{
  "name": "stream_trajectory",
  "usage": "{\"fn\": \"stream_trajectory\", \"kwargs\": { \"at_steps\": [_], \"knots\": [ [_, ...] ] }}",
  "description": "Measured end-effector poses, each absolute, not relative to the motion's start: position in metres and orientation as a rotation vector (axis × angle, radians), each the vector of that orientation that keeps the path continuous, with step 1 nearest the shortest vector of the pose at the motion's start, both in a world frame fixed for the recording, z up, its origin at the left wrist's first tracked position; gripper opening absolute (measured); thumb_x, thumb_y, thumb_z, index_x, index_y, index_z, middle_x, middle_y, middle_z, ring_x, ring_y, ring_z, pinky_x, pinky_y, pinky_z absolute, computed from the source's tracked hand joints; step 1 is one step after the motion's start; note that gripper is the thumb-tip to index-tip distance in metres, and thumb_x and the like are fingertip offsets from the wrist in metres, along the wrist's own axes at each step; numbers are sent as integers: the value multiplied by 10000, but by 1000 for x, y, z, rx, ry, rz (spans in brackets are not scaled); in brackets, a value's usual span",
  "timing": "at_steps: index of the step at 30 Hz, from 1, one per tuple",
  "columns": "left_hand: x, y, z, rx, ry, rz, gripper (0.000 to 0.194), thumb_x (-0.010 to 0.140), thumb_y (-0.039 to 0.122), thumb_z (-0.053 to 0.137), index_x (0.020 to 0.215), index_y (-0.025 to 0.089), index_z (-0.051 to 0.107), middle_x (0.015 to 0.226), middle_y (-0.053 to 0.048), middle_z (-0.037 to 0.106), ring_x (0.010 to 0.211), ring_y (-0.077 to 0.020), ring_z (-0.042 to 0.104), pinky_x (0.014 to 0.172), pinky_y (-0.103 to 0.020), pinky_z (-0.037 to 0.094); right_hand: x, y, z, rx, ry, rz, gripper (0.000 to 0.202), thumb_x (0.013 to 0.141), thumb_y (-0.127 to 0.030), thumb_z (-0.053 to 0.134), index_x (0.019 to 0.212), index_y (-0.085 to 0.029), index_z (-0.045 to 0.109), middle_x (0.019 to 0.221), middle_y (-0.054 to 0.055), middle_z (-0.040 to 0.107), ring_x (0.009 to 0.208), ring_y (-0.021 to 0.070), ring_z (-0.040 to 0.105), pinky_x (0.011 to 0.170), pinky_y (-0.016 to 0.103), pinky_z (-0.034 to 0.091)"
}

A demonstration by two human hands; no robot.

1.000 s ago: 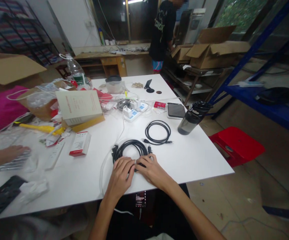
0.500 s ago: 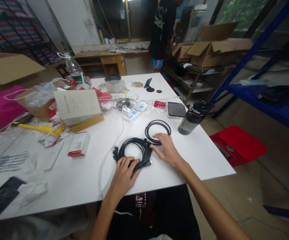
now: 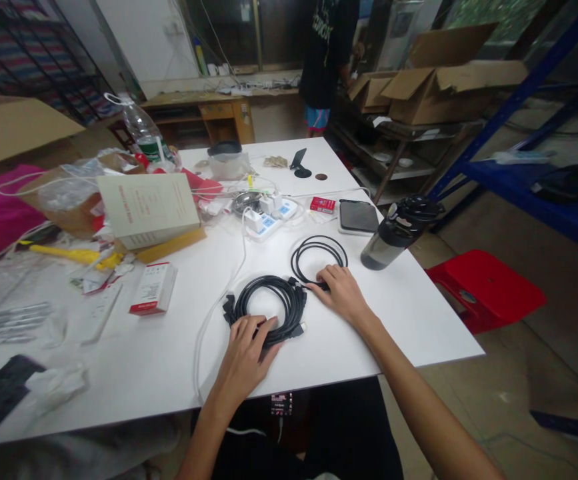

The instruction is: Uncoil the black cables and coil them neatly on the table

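Note:
A thick coil of black cables (image 3: 296,303) with several connectors lies near the front of the white table (image 3: 369,333). My left hand (image 3: 247,343) grips the near side of this coil, fingers over it and thumb towards the right. Behind and to the right lies a smaller, thinner coil of black cable (image 3: 295,257). My right hand (image 3: 341,291) pinches the near side of that coil, its fingers bent over the cable and its thumb at the left. The fingertips partly hide the cable there.
A dark drink bottle (image 3: 393,233) stands at the right, beside a flat dark-topped device (image 3: 359,217). Behind the coils is a white power strip (image 3: 269,223) with plugs. Left are a red-and-white box (image 3: 153,288) and a booklet (image 3: 149,207). A person (image 3: 323,67) stands at the back.
My right hand has moved slightly right and closed from a spread pose onto the thin cable coil. My left hand stays on the thick coil. The view has shifted slightly.

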State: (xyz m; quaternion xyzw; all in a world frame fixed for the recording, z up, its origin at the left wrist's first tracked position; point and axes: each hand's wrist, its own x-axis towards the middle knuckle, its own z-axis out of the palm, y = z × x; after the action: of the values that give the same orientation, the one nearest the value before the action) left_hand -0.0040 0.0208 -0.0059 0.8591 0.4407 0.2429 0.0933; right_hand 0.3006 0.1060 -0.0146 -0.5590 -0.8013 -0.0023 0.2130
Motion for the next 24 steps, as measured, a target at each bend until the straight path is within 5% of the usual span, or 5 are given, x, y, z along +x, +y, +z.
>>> {"fn": "stream_trajectory", "kwargs": {
  "at_steps": [16,24],
  "knots": [
    [-4,21,-5,2537,1308,720,413,1049,302,660,1442,209,574,1257,-125,670,1224,-314,623,1160,-541,430,299,103,-12,-1642,-2276,-70,465,1104,-610,476,947,-199,624,972,116,712,951,277,637,847,381,393],
    [-4,19,-4,2506,1290,767,427,1054,326,659,1450,207,553,1278,-124,686,1241,-311,623,1162,-541,431,299,70,-3,-1908,-1904,-114,604,1132,-647,208,1002,-190,581,615,55,621,504,233,552,559,326,240]
  ]
}}
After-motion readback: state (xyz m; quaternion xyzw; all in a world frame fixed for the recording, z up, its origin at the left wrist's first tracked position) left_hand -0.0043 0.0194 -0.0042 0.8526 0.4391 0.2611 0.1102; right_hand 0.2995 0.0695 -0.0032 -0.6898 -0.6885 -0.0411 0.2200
